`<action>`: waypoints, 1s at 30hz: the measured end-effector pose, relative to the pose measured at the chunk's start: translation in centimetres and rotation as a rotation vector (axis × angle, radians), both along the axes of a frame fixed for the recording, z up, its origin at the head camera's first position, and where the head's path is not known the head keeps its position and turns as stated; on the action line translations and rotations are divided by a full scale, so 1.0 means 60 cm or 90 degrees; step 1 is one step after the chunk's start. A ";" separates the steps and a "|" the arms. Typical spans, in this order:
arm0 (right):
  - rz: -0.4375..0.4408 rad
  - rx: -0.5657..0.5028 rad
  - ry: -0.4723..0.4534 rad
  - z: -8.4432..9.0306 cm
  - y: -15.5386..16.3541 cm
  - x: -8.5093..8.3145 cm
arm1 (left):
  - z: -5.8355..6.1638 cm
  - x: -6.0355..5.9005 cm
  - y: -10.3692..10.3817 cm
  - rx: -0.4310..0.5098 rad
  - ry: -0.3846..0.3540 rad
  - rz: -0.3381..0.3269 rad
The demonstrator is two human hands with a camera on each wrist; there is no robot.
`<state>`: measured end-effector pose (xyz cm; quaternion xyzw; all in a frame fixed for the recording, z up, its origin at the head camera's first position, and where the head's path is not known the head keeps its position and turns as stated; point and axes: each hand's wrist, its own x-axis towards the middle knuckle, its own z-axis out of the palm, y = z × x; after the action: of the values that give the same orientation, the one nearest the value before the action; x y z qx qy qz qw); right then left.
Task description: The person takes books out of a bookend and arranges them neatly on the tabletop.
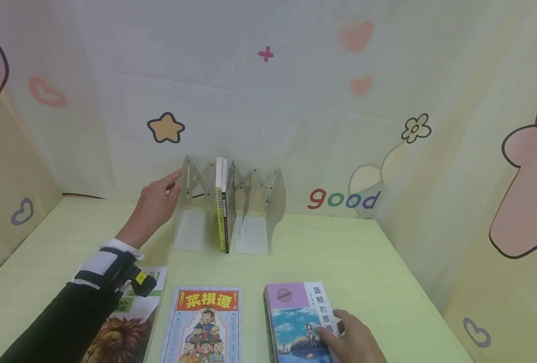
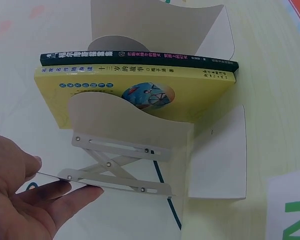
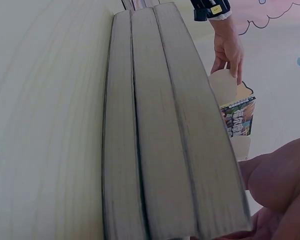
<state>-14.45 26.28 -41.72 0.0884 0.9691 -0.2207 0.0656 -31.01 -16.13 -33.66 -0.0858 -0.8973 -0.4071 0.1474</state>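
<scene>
A metal expanding bookend (image 1: 275, 201) stands at the back of the table. My left hand (image 1: 155, 201) pinches the upper edge of its left end panel, with thumb and fingers on opposite sides in the left wrist view. Between its plates stand a yellow book (image 2: 115, 95) and a thin dark-spined book (image 2: 140, 59), both upright. At the front right, my right hand (image 1: 354, 338) holds the right edge of the top book (image 1: 295, 322), a blue and purple one, on a stack. Its thumb lies on the cover. Page edges (image 3: 155, 120) of three thick books fill the right wrist view.
A comic-style book (image 1: 202, 322) with a red title band lies flat at front centre. Left of it lies a book with a lion cover (image 1: 128, 333), partly covered by my left forearm. A printed cloth (image 1: 259, 101) hangs behind the table.
</scene>
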 end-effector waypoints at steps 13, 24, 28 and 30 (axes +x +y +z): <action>0.016 0.053 0.062 0.043 0.004 -0.014 | 0.000 0.002 0.003 0.023 -0.011 0.017; 0.122 0.046 0.229 0.156 -0.007 -0.043 | 0.001 0.001 0.003 0.027 -0.005 0.029; 0.158 0.044 0.284 0.192 -0.018 -0.055 | -0.002 0.000 0.005 0.017 -0.002 0.028; 0.175 0.035 0.301 0.208 -0.027 -0.063 | -0.003 0.000 0.005 0.011 0.001 0.030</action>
<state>-18.21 24.67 -29.24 -0.0964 0.9660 -0.1978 -0.1357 -31.03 -15.81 -33.84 -0.0638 -0.8953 -0.4116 0.1580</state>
